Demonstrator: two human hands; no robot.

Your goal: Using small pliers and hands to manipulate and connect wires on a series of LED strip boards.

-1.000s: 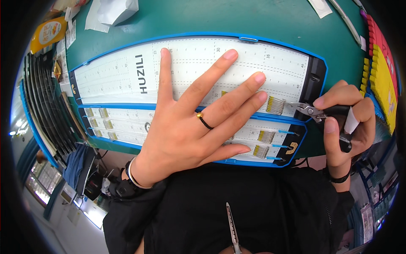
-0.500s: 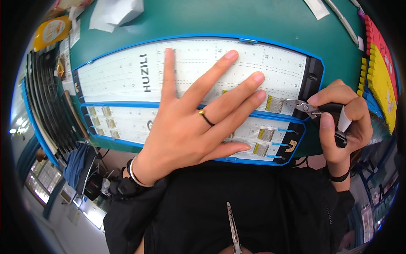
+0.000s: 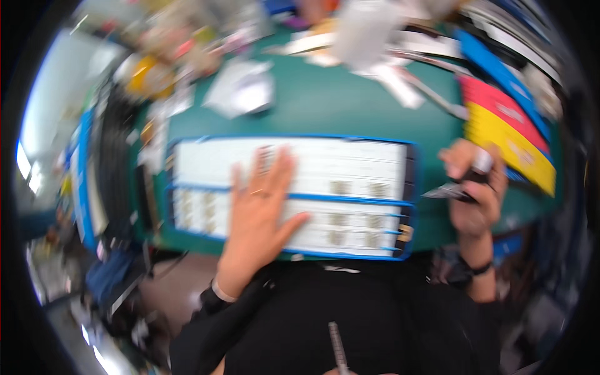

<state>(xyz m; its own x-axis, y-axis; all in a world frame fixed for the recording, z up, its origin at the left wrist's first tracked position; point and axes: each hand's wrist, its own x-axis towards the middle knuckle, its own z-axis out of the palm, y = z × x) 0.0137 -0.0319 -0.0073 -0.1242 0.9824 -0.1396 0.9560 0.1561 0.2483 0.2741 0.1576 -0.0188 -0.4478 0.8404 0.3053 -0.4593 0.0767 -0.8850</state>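
Observation:
A long hinged case with a blue rim and white panels (image 3: 325, 153) lies opened out on the green table in front of me. Small spring-like rows (image 3: 340, 187), blurred now, sit in groups on its panels. My left hand (image 3: 259, 209) lies flat across the left-middle of the case, fingers stretched out, holding nothing. Just past the case's right end, my right hand (image 3: 478, 194) grips small black-handled pliers (image 3: 450, 191). Their metal jaws point left toward the case and stand apart from it. A white wrap shows on a right finger.
A crumpled white paper (image 3: 240, 90) lies behind the case on the green table (image 3: 306, 94). To the right is a stepped red and yellow item (image 3: 509, 128). Dark stacked sheets (image 3: 115, 162) stand at left. Clutter lines the far edge, including a yellow packet (image 3: 150, 76).
The view has shifted, taking in more of the far table, and is now blurred. My left hand has moved left along the case. The pliers have come away from the spring-like row at the right.

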